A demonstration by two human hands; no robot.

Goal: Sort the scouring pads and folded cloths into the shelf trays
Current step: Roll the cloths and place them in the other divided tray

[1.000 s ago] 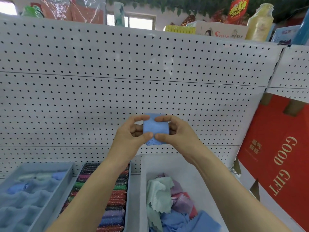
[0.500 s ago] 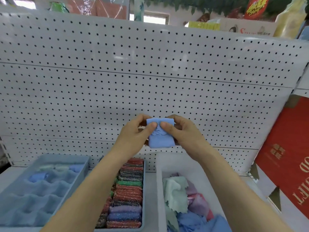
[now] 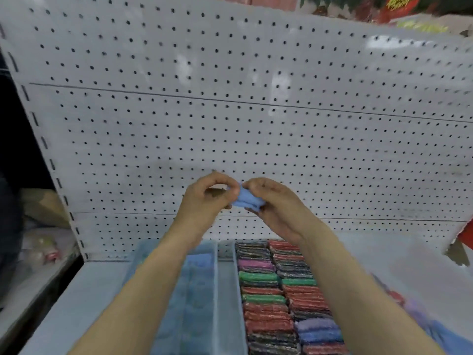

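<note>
I hold a small blue cloth point(image 3: 247, 199) up in the air, between my two hands. It is folded into a thick little bundle. It is in front of the white wall with holes, high above the trays, and touches none of them.

My right hand point(image 3: 275, 207) holds the right side of the cloth. My thumb is on top and my fingers are curled under it. My left hand point(image 3: 204, 198) is curled too, and its fingertips pinch the left end of the cloth. The two hands almost touch each other.

Right under my hands is the middle tray point(image 3: 238, 283). It is full of scouring pads point(image 3: 268, 293) set on edge in two rows. They are red, green, pink, purple and dark, and they sparkle a bit.

Just to the left of it is a blue tray point(image 3: 204, 244). My left arm covers part of it. Folded cloths point(image 3: 197, 285) in blue lie inside, but they look fuzzy.

To the right of the pads is a white bin point(image 3: 371, 254), partly behind my right arm. It is very blurry. I can only see bits of red, purple and blue in it.

All three stand side by side on a pale shelf point(image 3: 76, 290). Behind them goes up the pegboard wall point(image 3: 230, 98), white with many small black holes. A corner of a red box point(image 3: 467, 233) peeks in at the far right.
</note>
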